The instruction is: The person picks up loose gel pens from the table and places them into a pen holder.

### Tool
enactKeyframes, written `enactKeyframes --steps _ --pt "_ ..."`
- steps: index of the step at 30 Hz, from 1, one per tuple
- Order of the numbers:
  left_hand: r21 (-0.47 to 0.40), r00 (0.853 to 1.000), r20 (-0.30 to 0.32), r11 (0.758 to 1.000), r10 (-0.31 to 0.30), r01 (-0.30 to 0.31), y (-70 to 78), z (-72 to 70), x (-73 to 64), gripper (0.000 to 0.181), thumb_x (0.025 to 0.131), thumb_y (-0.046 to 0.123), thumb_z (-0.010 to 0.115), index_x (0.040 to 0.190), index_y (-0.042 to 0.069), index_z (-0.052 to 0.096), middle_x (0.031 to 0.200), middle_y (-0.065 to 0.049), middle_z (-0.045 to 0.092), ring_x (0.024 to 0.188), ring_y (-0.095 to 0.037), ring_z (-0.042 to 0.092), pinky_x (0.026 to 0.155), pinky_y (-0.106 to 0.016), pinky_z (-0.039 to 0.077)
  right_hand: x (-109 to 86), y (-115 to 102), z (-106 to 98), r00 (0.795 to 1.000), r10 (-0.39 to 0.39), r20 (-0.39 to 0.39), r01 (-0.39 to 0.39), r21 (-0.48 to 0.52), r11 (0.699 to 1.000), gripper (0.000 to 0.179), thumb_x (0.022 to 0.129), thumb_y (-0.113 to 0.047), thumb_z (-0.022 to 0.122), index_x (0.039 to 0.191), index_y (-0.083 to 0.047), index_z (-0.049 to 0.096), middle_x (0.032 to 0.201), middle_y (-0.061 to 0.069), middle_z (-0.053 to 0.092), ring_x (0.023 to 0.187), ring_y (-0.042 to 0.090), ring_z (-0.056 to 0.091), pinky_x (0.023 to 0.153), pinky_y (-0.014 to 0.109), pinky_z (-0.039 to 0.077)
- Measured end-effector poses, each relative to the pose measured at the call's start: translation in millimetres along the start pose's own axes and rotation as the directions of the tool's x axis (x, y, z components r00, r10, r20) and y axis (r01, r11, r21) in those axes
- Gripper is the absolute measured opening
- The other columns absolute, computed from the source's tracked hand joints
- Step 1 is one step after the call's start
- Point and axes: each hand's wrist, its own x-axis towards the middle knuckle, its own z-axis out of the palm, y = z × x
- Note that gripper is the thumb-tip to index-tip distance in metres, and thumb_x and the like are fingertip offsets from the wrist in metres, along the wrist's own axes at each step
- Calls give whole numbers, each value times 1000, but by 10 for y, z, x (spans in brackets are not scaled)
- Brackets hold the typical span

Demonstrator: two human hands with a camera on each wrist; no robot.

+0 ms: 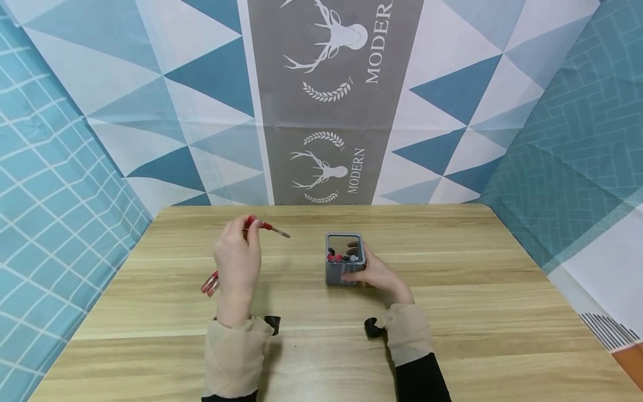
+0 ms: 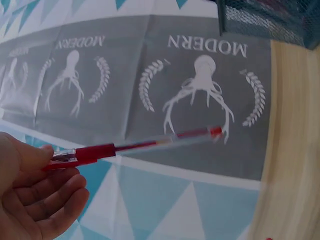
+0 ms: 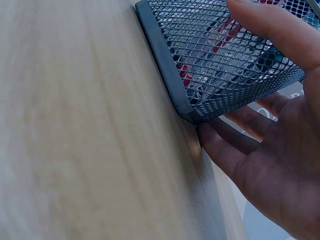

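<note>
My left hand pinches a clear-barrelled red pen by its red-capped end, between thumb and index finger. In the left wrist view the pen points right, toward the mesh pen holder, without touching it. On the tabletop, my right hand grips the square dark metal-mesh pen holder, thumb on the near side and fingers round the right and back. Several pens with red, black and grey ends stand inside it; through the mesh their barrels show partly.
A few more red pens lie on the wooden table left of my left wrist, partly covered by it. Behind the table hangs a patterned cloth with deer heads. Black curved pieces stick out by both wrists.
</note>
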Motion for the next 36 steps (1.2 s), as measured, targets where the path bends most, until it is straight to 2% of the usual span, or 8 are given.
enactKeyframes --steps 10,15,19,23,28,32,35,36 --pt "-77 991 -7 988 135 -135 192 52 -59 16 85 14 63 90 -1 63 83 -13 63 73 -24 62 66 -34 54 -4 6 -3 1000 3 5 -3 -15 1000 83 74 -12 74 138 -2 22 135 23 36 116 34 44 95 45 39" --pt "-98 979 -18 974 205 -206 270 80 -84 15 85 14 63 88 0 63 82 -12 62 74 -23 63 67 -34 54 0 2 -4 1000 -3 4 3 -9 1000 83 73 -11 74 137 -1 22 135 23 35 119 37 42 99 49 35" --pt "-117 958 -6 951 287 -286 331 111 -102 15 86 14 62 90 0 63 84 -11 63 76 -23 64 66 -33 54 8 11 -8 1000 -5 -1 5 -10 1000 83 73 -11 75 137 -1 23 135 23 36 118 37 43 99 50 35" --pt "-141 927 20 919 373 -367 372 141 -124 16 86 12 62 96 0 63 86 -10 63 77 -20 64 66 -30 54 3 3 -14 1000 -2 -2 2 -19 1000 83 72 -12 75 137 -2 24 134 23 38 117 37 43 98 50 35" --pt "-157 893 57 887 446 -433 408 155 -148 18 85 9 62 100 0 63 87 -9 64 76 -17 63 64 -26 53 -17 -49 -14 1000 -4 11 4 -14 1000 82 74 -12 74 137 0 23 134 25 37 120 38 40 101 52 32" --pt "-176 873 85 869 481 -462 468 180 -179 18 86 9 61 102 0 62 88 -7 64 75 -16 61 64 -24 52 -79 -224 -7 1000 18 21 -18 3 1000 80 74 -7 72 137 3 22 133 28 36 99 32 53 82 42 47" --pt "-189 860 104 859 499 -475 524 208 -207 18 85 9 61 102 1 62 88 -7 64 76 -15 60 67 -24 51 -114 -329 -3 999 21 33 -22 19 1000 79 75 -2 71 136 5 21 129 29 40 81 21 53 64 33 48" --pt "-191 854 115 855 507 -482 537 217 -214 18 86 9 61 102 1 62 88 -6 64 77 -16 60 68 -24 51 -116 -332 -4 999 20 38 -21 23 1000 79 75 -1 70 136 4 21 128 29 41 75 19 52 60 34 48"
